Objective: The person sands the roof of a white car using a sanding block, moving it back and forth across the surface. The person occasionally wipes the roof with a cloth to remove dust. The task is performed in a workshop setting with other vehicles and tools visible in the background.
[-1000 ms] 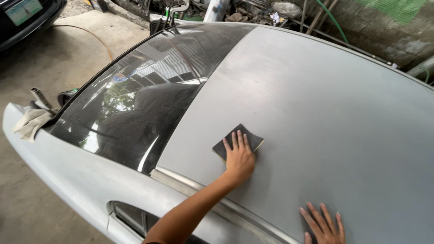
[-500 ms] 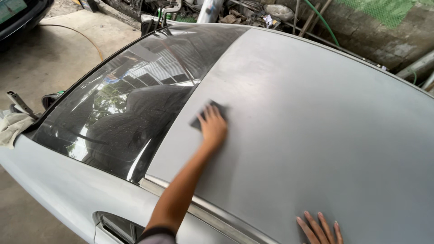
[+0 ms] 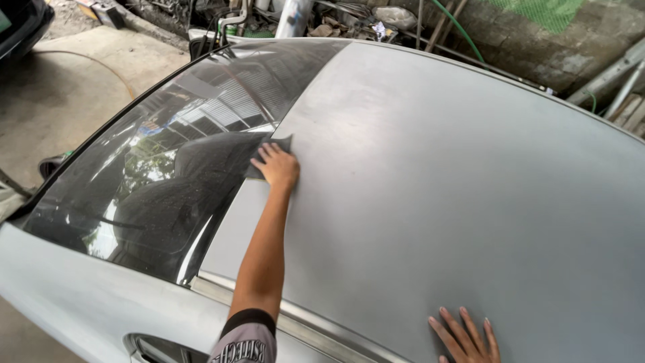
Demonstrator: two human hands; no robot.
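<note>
Left hand (image 3: 277, 166) is pressing a dark sanding sheet (image 3: 269, 156) flat, grip released, at the windshield edge (image 3: 265, 158); right hand (image 3: 465, 334) is resting open-palmed on the grey car roof (image 3: 470, 175).

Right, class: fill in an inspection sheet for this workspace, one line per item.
Surface: dull grey car roof, matte, beside dark glossy window glass.
Job's things: dark sanding sheet flat at the roof's edge by the glass.
Clutter: nothing seen on the roof.
Grippers: left hand pressed on the sheet, arm stretched; right hand flat on the roof, fingers spread.
Cables: green hose behind the car.
Surroundings: concrete floor, rough wall, scrap piled behind.
</note>
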